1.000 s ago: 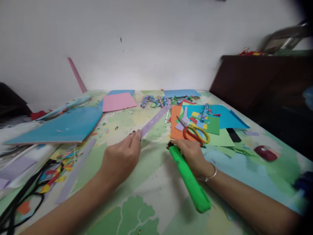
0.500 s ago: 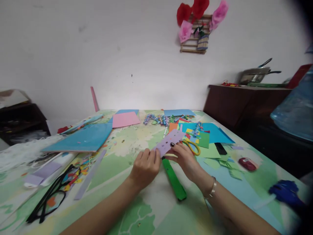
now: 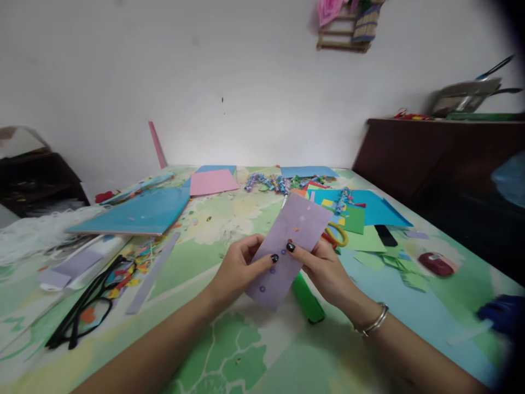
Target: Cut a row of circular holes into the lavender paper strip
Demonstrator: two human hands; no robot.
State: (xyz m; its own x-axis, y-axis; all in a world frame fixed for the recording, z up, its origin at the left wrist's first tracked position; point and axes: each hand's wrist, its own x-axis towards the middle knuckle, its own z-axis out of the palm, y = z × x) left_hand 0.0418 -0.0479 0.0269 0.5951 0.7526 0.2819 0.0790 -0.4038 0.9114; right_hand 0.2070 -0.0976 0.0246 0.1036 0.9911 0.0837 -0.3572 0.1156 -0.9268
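Observation:
A purple strip of paper (image 3: 305, 219) with several small ring marks or holes and a few tiny coloured bits on it is held up above the table, tilted. My left hand (image 3: 245, 264) pinches its left edge, thumb on the front face and fingers behind. On the right edge, my right hand (image 3: 324, 265) grips it the same way, thumb pressed near the middle. Below the paper lies a green stapler-like tool (image 3: 308, 300), partly hidden by the paper and my right hand. Yellow-handled scissors (image 3: 339, 234) rest just beyond my right hand.
To the left lie black glasses (image 3: 82, 309), a lilac strip (image 3: 153, 273) and a blue board (image 3: 135, 213). Pink paper (image 3: 213, 182) and curled paper pieces (image 3: 268, 183) are at the back. A red computer mouse (image 3: 436, 264) and green scraps (image 3: 404, 268) sit to the right.
The purple paper has come nearer and turned its broad face towards me. My left thumb now shows on its front. The view has tipped downward slightly.

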